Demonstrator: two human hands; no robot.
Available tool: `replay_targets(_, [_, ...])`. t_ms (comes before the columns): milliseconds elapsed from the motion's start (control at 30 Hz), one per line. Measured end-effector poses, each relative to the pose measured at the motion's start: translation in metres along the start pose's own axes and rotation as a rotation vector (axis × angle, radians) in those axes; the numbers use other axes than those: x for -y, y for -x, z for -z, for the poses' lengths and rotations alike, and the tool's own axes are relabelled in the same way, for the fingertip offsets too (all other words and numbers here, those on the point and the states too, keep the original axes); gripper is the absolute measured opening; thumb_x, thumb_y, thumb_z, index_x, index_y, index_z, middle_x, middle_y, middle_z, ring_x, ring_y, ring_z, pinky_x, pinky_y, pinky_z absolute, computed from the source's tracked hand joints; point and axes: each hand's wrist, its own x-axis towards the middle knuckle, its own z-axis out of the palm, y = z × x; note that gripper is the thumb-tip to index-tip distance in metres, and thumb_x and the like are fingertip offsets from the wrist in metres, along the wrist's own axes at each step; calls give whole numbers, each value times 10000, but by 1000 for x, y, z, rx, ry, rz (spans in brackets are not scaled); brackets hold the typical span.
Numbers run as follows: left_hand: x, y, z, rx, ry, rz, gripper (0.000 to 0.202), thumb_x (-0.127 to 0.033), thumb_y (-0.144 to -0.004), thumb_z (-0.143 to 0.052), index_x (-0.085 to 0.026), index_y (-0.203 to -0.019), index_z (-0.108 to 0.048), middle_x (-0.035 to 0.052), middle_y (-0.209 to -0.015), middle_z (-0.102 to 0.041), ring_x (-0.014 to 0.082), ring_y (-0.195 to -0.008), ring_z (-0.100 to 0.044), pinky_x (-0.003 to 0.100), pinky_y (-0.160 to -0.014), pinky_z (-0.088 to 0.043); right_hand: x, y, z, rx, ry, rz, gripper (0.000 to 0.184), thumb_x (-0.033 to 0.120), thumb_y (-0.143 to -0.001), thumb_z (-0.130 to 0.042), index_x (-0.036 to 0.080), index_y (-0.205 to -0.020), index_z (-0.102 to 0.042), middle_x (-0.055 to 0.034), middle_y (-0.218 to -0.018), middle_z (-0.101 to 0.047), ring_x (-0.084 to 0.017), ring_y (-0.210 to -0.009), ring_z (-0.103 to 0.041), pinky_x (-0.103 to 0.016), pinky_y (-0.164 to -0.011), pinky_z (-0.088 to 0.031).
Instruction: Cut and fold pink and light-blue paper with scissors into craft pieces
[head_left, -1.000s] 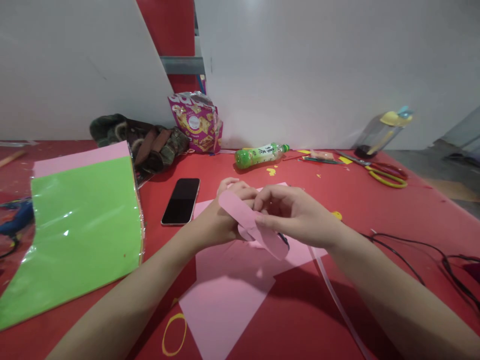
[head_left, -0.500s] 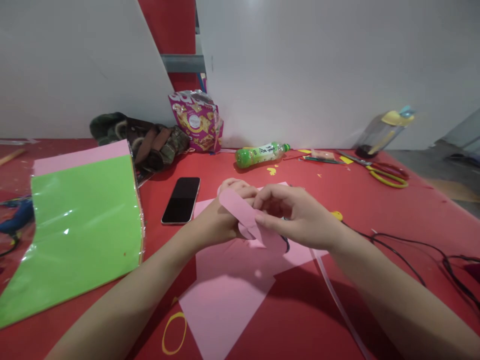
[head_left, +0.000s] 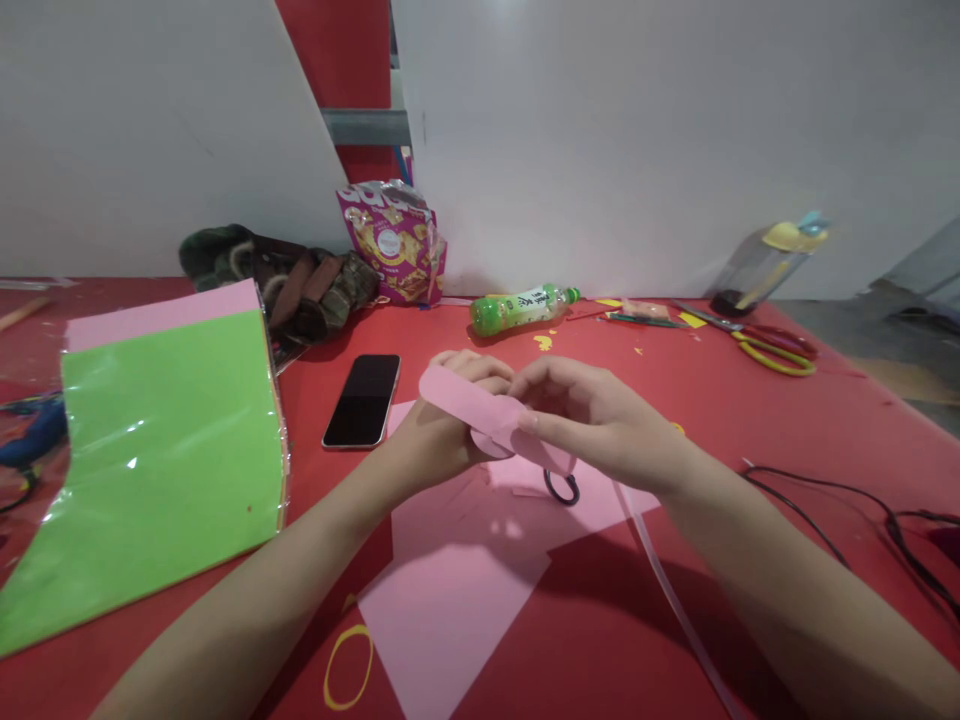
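Observation:
Both hands meet over the middle of the table, holding a cut pink paper piece [head_left: 469, 402] with a long rounded strip. My right hand [head_left: 592, 415] pinches it between thumb and curled fingers. My left hand [head_left: 450, 420] is closed around its far side, fingers partly hidden behind the strip. Below lie larger pink paper sheets [head_left: 457, 610], flat on the table and overlapping. A small black ring [head_left: 562, 488], perhaps a scissor handle or a hair tie, shows under the held paper; the rest of it is hidden.
Left are a phone [head_left: 363, 400] and a plastic sleeve of green and pink paper [head_left: 169, 470]. Behind stand a snack bag [head_left: 394, 245], a lying green bottle [head_left: 521, 308], and red-and-yellow scissors [head_left: 776, 355]. A yellow paper ring [head_left: 348, 668] lies in front; black cables [head_left: 825, 475] run right.
The pink paper piece has tilted and shifted slightly left and up in my hands. My right thumb lies straighter along it, and more of the black ring shows.

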Motion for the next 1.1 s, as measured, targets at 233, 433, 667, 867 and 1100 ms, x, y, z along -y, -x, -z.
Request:
replay_targets(233, [-6,-1,-6,-64,-58,92,176,-344,-753,-549,-175,-719,-581,25,-833,-579,178,-785,-485,348,-744,-310,1,-1,-5,-51,-171,-24,135,154,-715,-571,177,-815,-483,41,-667,-502,-58,-570,-472,-171,-466,-380])
replay_targets(433, [-6,0,-7,-56,-71,92,163,-336,-757,-545,-179,-737,-584,19,-840,-572,172,-783,-481,347,-755,-305,-3,-2,-8,-32,-314,-74,131,157,-715,-579,180,-781,-467,63,-624,-464,-32,-519,-420,-141,-423,-327])
replay_targets(667, [-7,0,-6,-63,-62,94,210,-371,-771,-515,-177,-732,-584,26,-843,-574,177,-788,-484,352,-760,-311,-2,-3,-8,-51,-282,-45,137,131,-698,-572,180,-759,-460,67,-610,-455,-39,-511,-409,-163,-447,-342])
replay_targets(867, [-9,0,-8,-79,-100,137,245,-389,-782,-487,-167,-768,-590,55,-862,-580,206,-818,-496,364,-719,-330,-1,-2,-11,-89,-277,-51,153,115,-674,-569,178,-763,-461,50,-640,-474,-64,-577,-455,-191,-511,-379])
replay_targets(1100, [-10,1,-11,-111,-125,161,235,-386,-759,-506,-166,-779,-585,58,-880,-587,213,-816,-507,374,-714,-350,-1,-3,-11,-108,-246,-54,163,124,-666,-573,182,-769,-461,37,-688,-498,-76,-619,-477,-209,-555,-398])
